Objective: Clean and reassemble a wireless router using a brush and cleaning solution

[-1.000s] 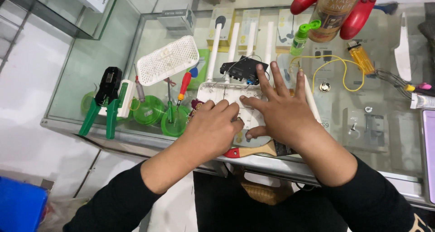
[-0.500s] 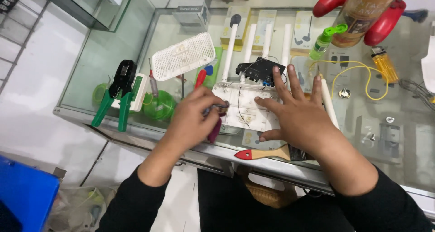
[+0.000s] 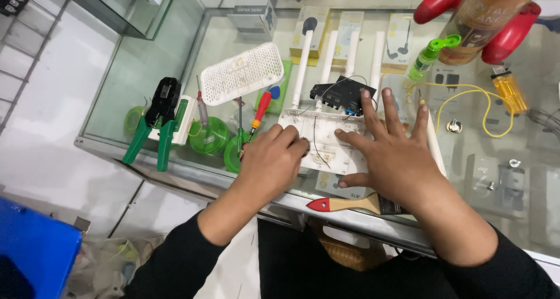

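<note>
Two hands worked over a white router shell (image 3: 326,144) lying open on the glass counter (image 3: 525,205). The left hand (image 3: 269,166) was curled, knuckles up, its fingertips pressed to the shell's left part; whether it pinched anything small underneath could not be told. The right hand (image 3: 391,159) lay flat with fingers spread wide, palm down on the shell's right part, gripping nothing, the index finger reaching up to a black circuit board (image 3: 341,93) at the shell's far edge. Thin black wires (image 3: 315,138) ran from that board down across the white plastic between the two hands. Three white antennas (image 3: 329,60) stretched away from the shell toward the far side of the counter, and a fourth (image 3: 434,150) lay just beside the right hand.

A white perforated cover (image 3: 242,72) sat apart, up and left of the shell. A red-handled screwdriver (image 3: 261,111) lay between the cover and the left hand. Further left rested a green-handled crimper (image 3: 154,124) and green tape rolls (image 3: 210,137). Near the counter's front edge, below the right hand, lay a brush (image 3: 350,204) with a red-tipped wooden handle. To the right were a yellow cable (image 3: 466,103), an orange lighter (image 3: 508,90) and a green-capped bottle (image 3: 429,55)
</note>
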